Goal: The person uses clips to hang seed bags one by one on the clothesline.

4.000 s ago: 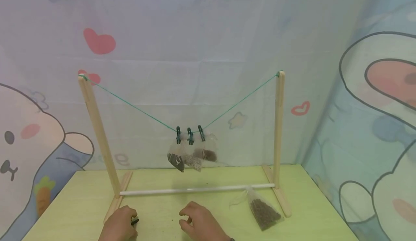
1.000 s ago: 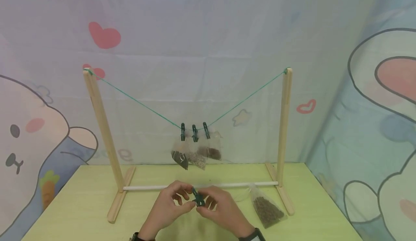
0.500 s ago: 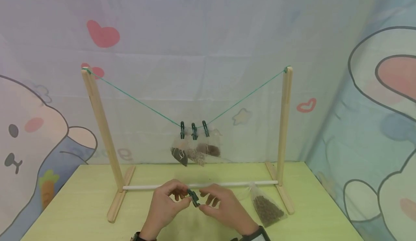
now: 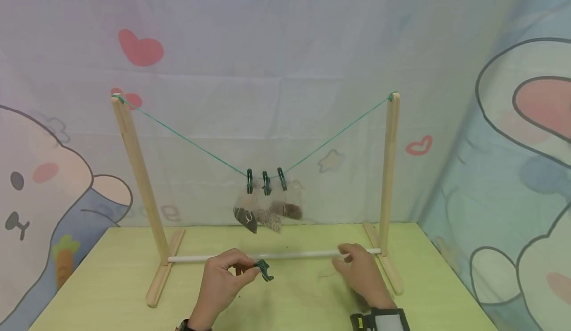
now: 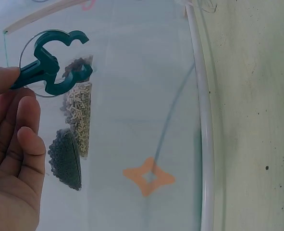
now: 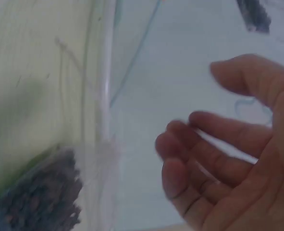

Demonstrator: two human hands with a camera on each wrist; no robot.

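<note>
My left hand (image 4: pixel 225 279) pinches a dark green spring clip (image 4: pixel 264 270) by its handle end. In the left wrist view the clip's (image 5: pixel 48 67) curved jaws stand apart with nothing between them. My right hand (image 4: pixel 363 274) reaches over the right of the table, fingers bent loosely and holding nothing. Close beside it, in the right wrist view, lies a mesh sachet of brown granules (image 6: pixel 45 192); the hand mostly hides it in the head view. Three sachets hang from a green cord (image 4: pixel 183 135) on green clips: dark beads (image 4: pixel 245 217), pale pellets (image 4: pixel 269 219) and brown filling (image 4: pixel 287 209).
Two wooden posts (image 4: pixel 140 177) carry the cord, which sags in the middle. Their flat feet stand on a yellow-green table (image 4: pixel 120 271). A white rod (image 4: pixel 303 255) joins the posts low down, just beyond both hands. Behind hangs a printed cloth (image 4: pixel 223 48).
Both hands came together at the clip, the left one having been at the table's left. Since then my right hand has let go of it and moved right, over the lying sachet.
</note>
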